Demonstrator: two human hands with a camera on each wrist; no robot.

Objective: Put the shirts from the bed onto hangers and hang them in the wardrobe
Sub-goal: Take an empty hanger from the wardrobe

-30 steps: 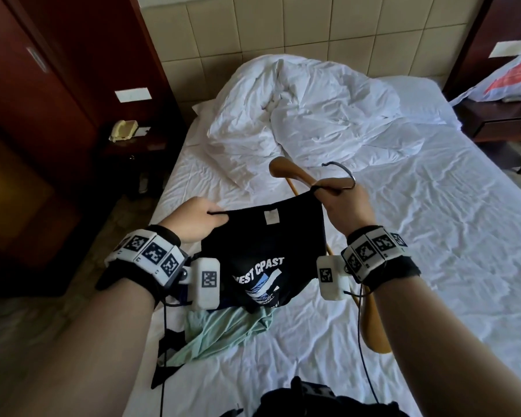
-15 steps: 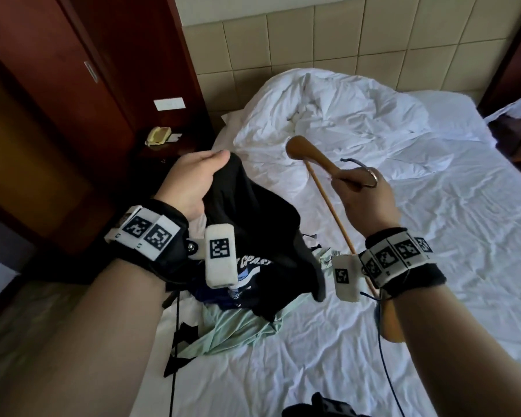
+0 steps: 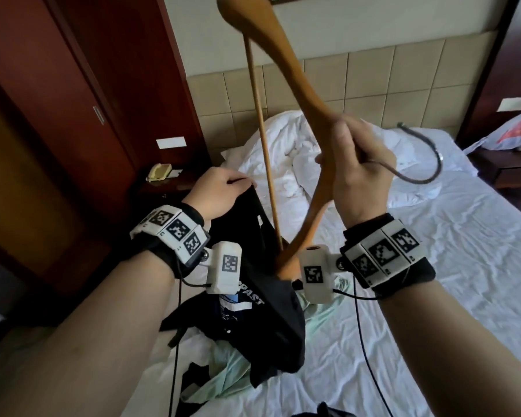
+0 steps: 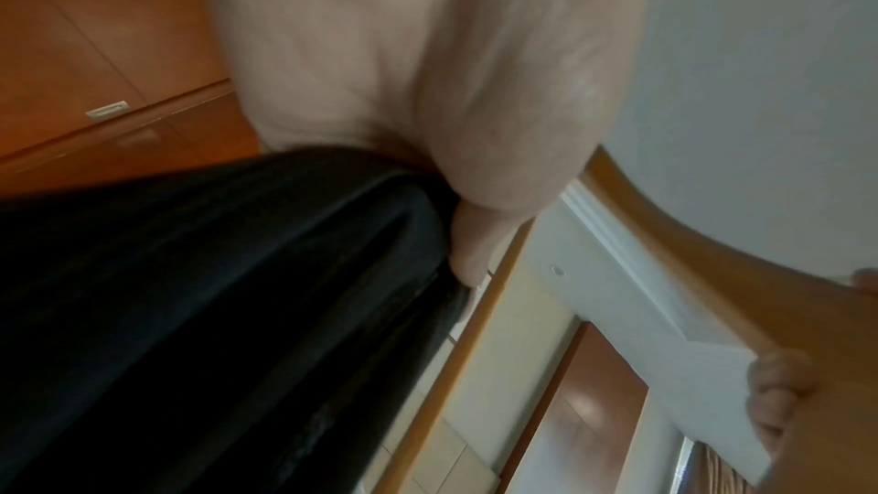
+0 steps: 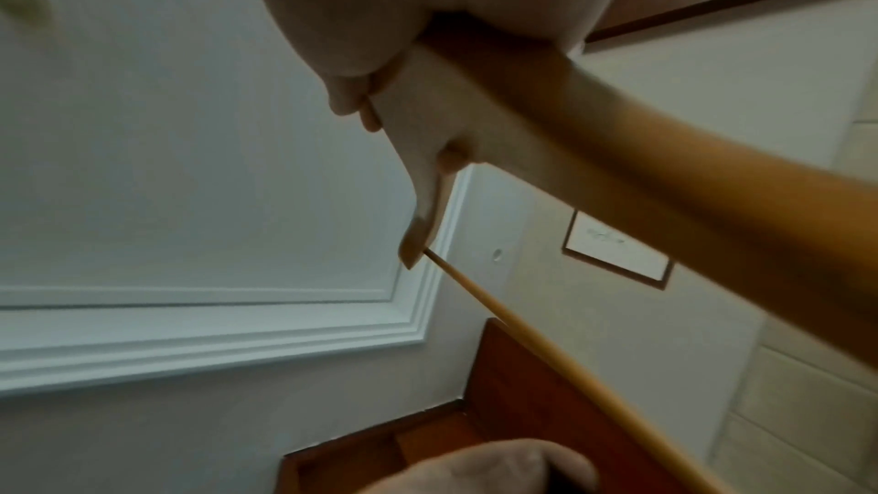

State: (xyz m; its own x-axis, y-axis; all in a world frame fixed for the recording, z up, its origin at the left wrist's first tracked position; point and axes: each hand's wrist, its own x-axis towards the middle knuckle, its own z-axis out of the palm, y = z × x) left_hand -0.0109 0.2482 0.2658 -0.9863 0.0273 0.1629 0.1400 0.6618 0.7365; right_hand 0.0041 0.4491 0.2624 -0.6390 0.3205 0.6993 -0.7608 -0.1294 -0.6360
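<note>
Hands hold smooth wooden hanger (image 3: 286, 76), limp black shirt (image 3: 271, 320).

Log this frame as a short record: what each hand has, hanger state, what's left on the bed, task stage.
left hand: grips the collar edge of the black shirt
right hand: grips the wooden hanger at its middle, by the metal hook
hanger state: stood on end, lower arm tip down in the shirt's neck opening
left on bed: pale green garment under the black shirt
task stage: hanger partly in; not yet hung
</note>
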